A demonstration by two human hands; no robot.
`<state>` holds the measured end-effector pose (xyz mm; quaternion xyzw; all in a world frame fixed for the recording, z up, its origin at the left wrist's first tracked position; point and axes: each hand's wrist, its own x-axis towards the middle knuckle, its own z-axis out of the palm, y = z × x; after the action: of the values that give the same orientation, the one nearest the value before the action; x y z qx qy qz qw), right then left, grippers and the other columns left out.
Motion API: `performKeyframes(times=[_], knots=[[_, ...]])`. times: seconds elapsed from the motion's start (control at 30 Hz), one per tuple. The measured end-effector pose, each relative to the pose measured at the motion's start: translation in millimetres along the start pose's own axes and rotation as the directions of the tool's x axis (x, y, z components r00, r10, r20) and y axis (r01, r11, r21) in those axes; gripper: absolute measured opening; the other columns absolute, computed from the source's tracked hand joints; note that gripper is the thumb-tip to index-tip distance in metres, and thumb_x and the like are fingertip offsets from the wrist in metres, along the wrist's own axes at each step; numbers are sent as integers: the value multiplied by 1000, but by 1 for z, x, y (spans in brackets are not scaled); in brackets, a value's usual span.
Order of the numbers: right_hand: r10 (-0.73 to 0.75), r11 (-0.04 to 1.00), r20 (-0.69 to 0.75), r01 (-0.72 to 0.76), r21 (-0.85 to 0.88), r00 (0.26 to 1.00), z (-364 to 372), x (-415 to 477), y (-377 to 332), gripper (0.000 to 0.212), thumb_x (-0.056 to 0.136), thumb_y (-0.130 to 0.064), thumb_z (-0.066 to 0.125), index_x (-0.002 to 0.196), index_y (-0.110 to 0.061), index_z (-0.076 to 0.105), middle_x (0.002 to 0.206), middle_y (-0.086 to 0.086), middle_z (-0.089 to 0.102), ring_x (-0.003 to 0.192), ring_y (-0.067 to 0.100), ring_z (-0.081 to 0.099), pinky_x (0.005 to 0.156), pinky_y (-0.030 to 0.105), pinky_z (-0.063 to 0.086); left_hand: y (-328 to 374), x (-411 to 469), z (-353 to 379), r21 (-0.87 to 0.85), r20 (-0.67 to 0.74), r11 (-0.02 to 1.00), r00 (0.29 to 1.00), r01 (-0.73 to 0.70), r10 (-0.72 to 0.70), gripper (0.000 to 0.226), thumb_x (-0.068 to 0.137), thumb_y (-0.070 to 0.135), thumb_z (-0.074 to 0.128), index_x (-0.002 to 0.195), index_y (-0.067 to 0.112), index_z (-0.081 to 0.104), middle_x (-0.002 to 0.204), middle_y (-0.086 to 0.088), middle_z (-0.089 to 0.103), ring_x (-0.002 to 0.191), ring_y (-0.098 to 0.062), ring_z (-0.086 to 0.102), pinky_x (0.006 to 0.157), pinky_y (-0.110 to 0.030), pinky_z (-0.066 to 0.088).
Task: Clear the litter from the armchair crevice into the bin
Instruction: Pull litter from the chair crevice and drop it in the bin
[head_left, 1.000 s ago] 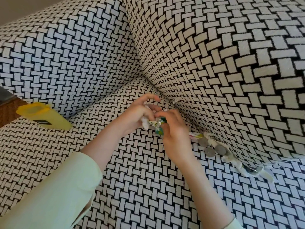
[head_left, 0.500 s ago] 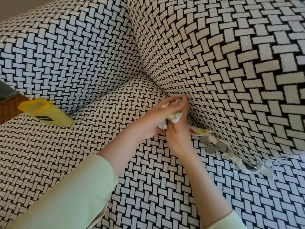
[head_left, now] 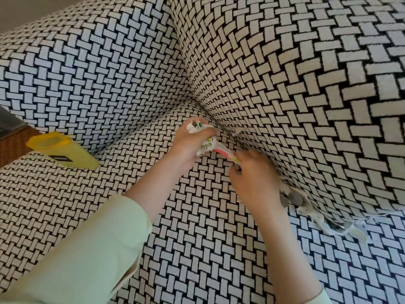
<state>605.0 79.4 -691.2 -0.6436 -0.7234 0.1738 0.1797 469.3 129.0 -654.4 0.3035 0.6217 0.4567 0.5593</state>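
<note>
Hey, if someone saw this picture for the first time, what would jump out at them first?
The bold black-and-white woven upholstery of the armchair fills the view. At centre, the left hand grips a wad of wrappers while the right hand pinches a pink strip stretched between them. In the crevice at right sit coins and crumpled paper, and a yellow container lies at far left.

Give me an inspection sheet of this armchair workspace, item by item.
Surface: seat, black-and-white woven fabric.
Job's things: litter wedged in the crevice, with coins among it; a scrap further up the crevice; yellow bin on the seat, far left.
Clutter: nothing seen.
Hands: left hand grips a wad of litter; right hand pinches a pink wrapper that runs to the left hand.
Cables: nothing seen.
Surroundings: wicker piece at the left edge.
</note>
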Motion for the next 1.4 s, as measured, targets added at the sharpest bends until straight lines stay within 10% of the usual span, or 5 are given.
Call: performKeyframes(times=[0.17, 0.6, 0.87, 1.1, 1.4], knots=[[133, 989, 1, -133, 62, 991, -8, 3, -1, 26, 97, -30, 41, 114, -17, 56, 99, 3, 61, 77, 19, 48, 55, 25, 31, 8, 10, -3, 237, -5, 969, 998, -63, 67, 23, 79, 0, 66, 81, 19, 54, 80, -3, 60, 65, -15, 60, 57, -25, 52], [237, 773, 80, -238, 588, 968, -6, 4, -7, 13, 82, -23, 60, 86, -25, 48, 68, -7, 60, 61, 17, 54, 57, 30, 42, -9, 21, 46, 927, 204, 229, 911, -298, 359, 24, 91, 21, 52, 106, 8, 65, 98, -12, 67, 92, -26, 60, 68, -27, 39], [337, 678, -34, -217, 703, 941, -8, 5, -1, 17, 82, -16, 58, 72, -29, 62, 61, -10, 58, 49, 9, 43, 49, 23, 34, -8, 20, -2, 741, 142, 611, 954, -278, 263, 18, 94, 24, 51, 86, 16, 64, 63, 10, 54, 52, 1, 49, 38, -3, 34], [70, 947, 199, -128, 294, 977, -2, 9, 5, 40, 89, -24, 59, 127, -14, 55, 128, 1, 46, 99, 11, 52, 83, 17, 37, 1, 13, -24, 712, 148, 654, 965, -255, 215, 23, 92, 28, 54, 107, 14, 65, 75, 5, 56, 58, -3, 50, 39, -8, 39], [38, 971, 115, -64, 231, 993, 10, 7, 0, 20, 87, -5, 56, 100, -11, 70, 101, 2, 65, 90, 16, 55, 68, 18, 32, -13, 2, -16, 727, 205, 645, 971, -235, 123, 21, 91, 32, 55, 102, 17, 65, 66, 7, 54, 53, -4, 48, 40, -10, 37]])
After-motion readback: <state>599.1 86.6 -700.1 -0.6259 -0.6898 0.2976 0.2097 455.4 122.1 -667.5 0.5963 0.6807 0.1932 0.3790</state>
